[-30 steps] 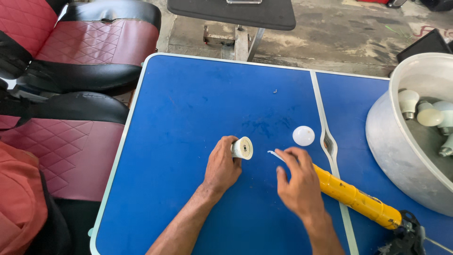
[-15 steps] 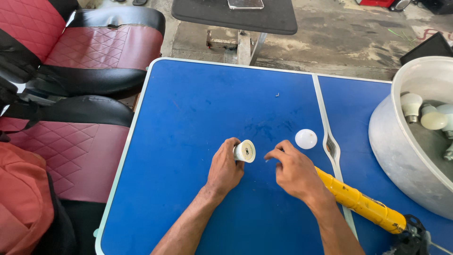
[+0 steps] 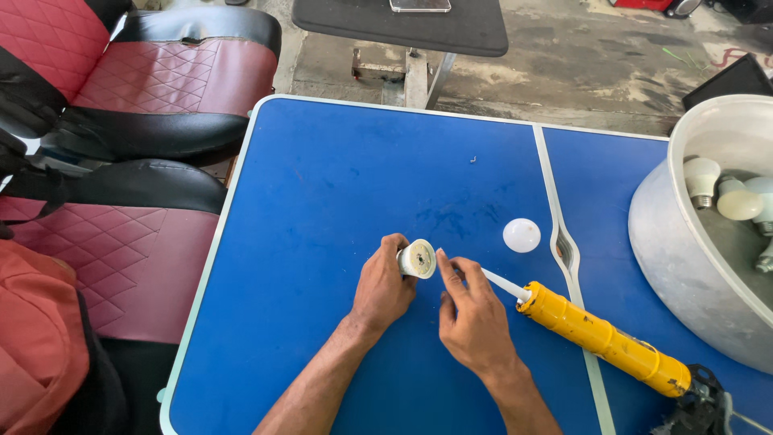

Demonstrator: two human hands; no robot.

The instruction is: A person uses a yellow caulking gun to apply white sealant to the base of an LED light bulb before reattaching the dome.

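Head view: my left hand [image 3: 385, 288] closes its grip on a bulb base [image 3: 418, 259], open face up, on the blue surface [image 3: 338, 185]. My right hand [image 3: 473, 316], just beside, pinches the white nozzle [image 3: 503, 283] of the yellow sealant tube [image 3: 604, 340], whose long axis runs right and toward me.

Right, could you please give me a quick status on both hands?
Left hand grips small white bulb base. Right hand guides white nozzle of yellow sealant tube. Round white dome apart.
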